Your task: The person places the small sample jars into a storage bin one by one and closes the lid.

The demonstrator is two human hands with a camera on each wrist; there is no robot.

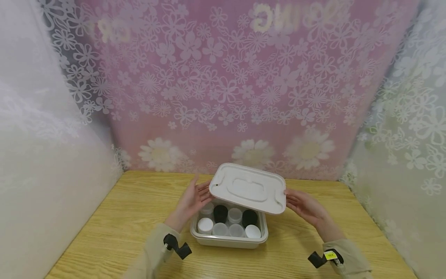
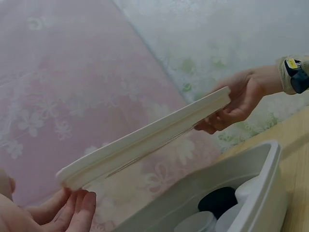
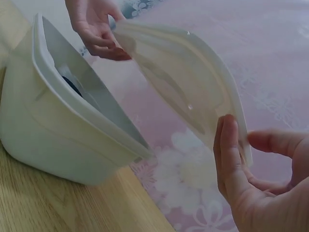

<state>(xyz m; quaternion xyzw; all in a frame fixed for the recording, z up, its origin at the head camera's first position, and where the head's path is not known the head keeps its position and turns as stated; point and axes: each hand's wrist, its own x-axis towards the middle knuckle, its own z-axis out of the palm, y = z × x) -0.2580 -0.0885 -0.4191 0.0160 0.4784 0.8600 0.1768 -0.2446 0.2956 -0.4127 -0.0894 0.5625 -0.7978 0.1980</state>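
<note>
A white rectangular lid (image 1: 248, 190), with a raised oval in its middle, is held tilted above the back of a white plastic box (image 1: 228, 243). My right hand (image 1: 307, 207) pinches the lid's right end, thumb on one side and fingers on the other, as the right wrist view shows. At the opposite end, the fingers of my left hand (image 1: 189, 203) touch the lid from below, nearly straight, with the thumb raised apart from it. Inside the box stand several small round containers: black ones (image 1: 220, 214), white-topped ones (image 1: 253, 231) and translucent ones (image 1: 220, 229). The lid hides the box's back right corner.
The box stands on a yellowish wood-grain table (image 1: 139, 217). Behind the table hangs a pink flowered curtain (image 1: 223, 97), with pale sheets on the left (image 1: 52, 135) and right (image 1: 400, 155). Each sleeve carries a black wrist mount (image 1: 177, 246).
</note>
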